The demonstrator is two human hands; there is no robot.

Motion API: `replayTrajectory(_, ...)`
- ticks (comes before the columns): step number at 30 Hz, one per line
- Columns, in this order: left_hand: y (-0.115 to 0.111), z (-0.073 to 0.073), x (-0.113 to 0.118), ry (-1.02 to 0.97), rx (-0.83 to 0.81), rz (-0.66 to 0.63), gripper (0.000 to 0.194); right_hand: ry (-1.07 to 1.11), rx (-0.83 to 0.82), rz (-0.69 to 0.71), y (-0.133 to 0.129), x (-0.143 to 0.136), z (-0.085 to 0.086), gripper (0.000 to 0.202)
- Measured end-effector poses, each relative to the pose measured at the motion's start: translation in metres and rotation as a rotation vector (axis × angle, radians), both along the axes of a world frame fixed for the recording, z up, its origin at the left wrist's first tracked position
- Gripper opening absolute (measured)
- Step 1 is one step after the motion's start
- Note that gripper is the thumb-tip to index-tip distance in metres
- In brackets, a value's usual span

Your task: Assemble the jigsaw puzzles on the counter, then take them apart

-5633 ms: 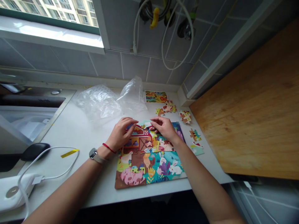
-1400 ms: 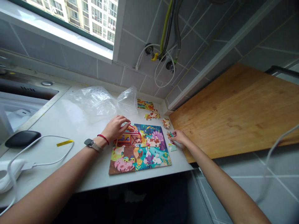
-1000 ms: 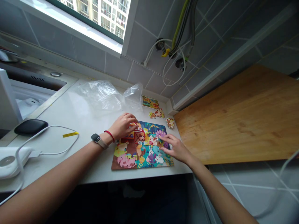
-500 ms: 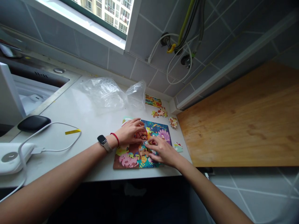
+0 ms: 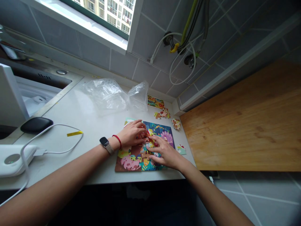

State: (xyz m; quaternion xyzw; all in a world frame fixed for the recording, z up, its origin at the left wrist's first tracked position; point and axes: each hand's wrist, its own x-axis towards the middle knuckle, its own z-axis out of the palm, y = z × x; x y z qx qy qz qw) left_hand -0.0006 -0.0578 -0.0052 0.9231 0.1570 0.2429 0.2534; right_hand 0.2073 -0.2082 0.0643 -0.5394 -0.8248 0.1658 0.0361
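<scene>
A colourful jigsaw puzzle (image 5: 133,164) lies on the counter near its front edge, its pieces joined into a board. My left hand (image 5: 134,133), with a watch and red cord at the wrist, rests over its upper left part. Its curled fingers and thumb close about a red puzzle piece (image 5: 141,136), partly hidden beneath them. From the right, my right hand (image 5: 162,151) reaches across the middle of the puzzle. Its fingers are spread, their tips touching the pieces beside my left fingertips.
Loose puzzle pieces (image 5: 162,114) lie behind the puzzle, with a small stack (image 5: 176,124) and another piece (image 5: 181,149) to the right. Clear plastic wrap (image 5: 105,94) sits at the back. A white cable (image 5: 63,152) loops on the left; a wooden board (image 5: 242,125) borders the right.
My right fingers have spread and shifted slightly up the puzzle, toward my left fingertips. My left hand stays at nearly the same place. The whole view has shifted slightly.
</scene>
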Motion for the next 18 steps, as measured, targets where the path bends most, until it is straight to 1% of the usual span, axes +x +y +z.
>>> replayTrajectory(4, 0.001, 0.002, 0.000, 0.026, 0.003, -0.015, 0.029, 0.069, -0.006, -0.066, 0.001, -0.001, -0.005, 0.029)
replayTrajectory(8, 0.000, 0.002, -0.001, 0.027, 0.002, -0.009, 0.029, 0.091, 0.020, -0.103, -0.005, -0.002, -0.010, 0.031)
replayTrajectory(11, 0.000, 0.004, 0.000, 0.012, 0.005, -0.008, 0.027, 0.110, 0.063, -0.146, -0.016, 0.000, -0.012, 0.037)
replayTrajectory(15, 0.000, 0.004, 0.002, -0.018, 0.011, -0.004, 0.020, 0.106, 0.112, -0.213, -0.030, 0.000, -0.015, 0.046)
replayTrajectory(18, 0.002, 0.002, 0.005, -0.030, 0.000, 0.007, 0.026, 0.025, 0.059, -0.171, -0.036, -0.006, -0.019, 0.057)
